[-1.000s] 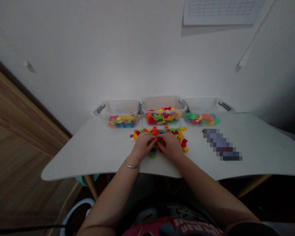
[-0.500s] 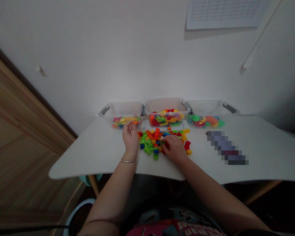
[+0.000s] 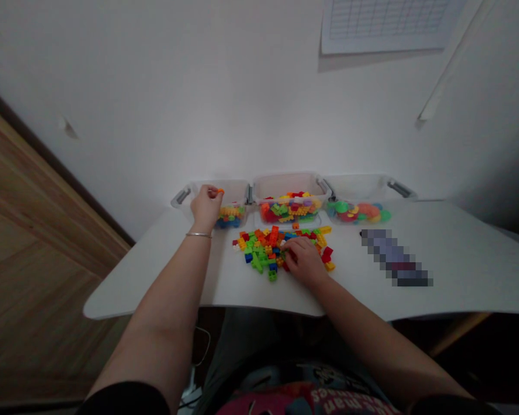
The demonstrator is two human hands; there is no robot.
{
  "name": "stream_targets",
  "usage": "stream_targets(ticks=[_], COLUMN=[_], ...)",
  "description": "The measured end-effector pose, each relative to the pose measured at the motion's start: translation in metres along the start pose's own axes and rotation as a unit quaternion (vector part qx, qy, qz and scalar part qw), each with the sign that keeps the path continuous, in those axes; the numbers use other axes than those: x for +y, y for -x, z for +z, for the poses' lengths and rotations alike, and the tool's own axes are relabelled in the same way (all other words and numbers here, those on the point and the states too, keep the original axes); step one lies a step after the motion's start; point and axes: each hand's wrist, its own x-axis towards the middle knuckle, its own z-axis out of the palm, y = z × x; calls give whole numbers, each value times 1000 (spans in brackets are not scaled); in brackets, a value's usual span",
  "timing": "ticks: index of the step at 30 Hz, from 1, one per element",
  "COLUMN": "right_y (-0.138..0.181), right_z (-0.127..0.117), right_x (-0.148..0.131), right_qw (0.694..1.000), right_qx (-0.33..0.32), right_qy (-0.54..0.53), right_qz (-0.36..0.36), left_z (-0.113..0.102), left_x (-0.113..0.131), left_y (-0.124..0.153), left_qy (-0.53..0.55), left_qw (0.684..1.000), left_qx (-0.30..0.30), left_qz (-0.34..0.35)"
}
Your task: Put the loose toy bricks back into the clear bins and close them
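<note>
My left hand (image 3: 206, 206) is raised over the left clear bin (image 3: 242, 189), its fingers pinched on a small orange building brick (image 3: 220, 191). Beneath it, yellow, blue and other coloured bricks (image 3: 231, 215) lie in that bin. My right hand (image 3: 303, 259) rests at the right side of a loose pile of building bricks (image 3: 259, 248) on the white table (image 3: 164, 276). Its fingers are curled down and closed among the bricks; whatever they hold is hidden. The pile mixes green, orange, red, yellow and blue pieces.
A middle clear bin (image 3: 285, 183) holds many coloured bricks. The right clear bin (image 3: 358, 185) holds round coloured pieces (image 3: 363, 212). A pixelated flat object (image 3: 395, 258) lies on the table at right. Behind the bins rises a white wall (image 3: 199, 86) with a printed sheet (image 3: 384, 23).
My left hand has moved left and away from me, from the pile's edge to above the left bin, carrying the orange brick. My right hand has stayed at the pile.
</note>
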Motion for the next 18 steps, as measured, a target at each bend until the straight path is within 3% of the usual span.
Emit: stream_targets(ticks=[3,6,13,18], right_y=[0,0,0,1], right_z=[0,0,0,1], right_x=[0,0,2,4], right_qw=[1000,1000,1000,1000], right_qx=[2,0,0,14], right_qy=[-4,-9,-6,-11], right_qz=[5,8,8,8], left_z=[-2,-2,0,-9], left_x=[5,11,13,20], left_y=[-8,-12,3,31], left_qy=[-136,-177,-153,-70], left_qw=[984,969,985,989], left_qx=[-102,-162,-82,-72], left_qz=[-44,-59,4,111])
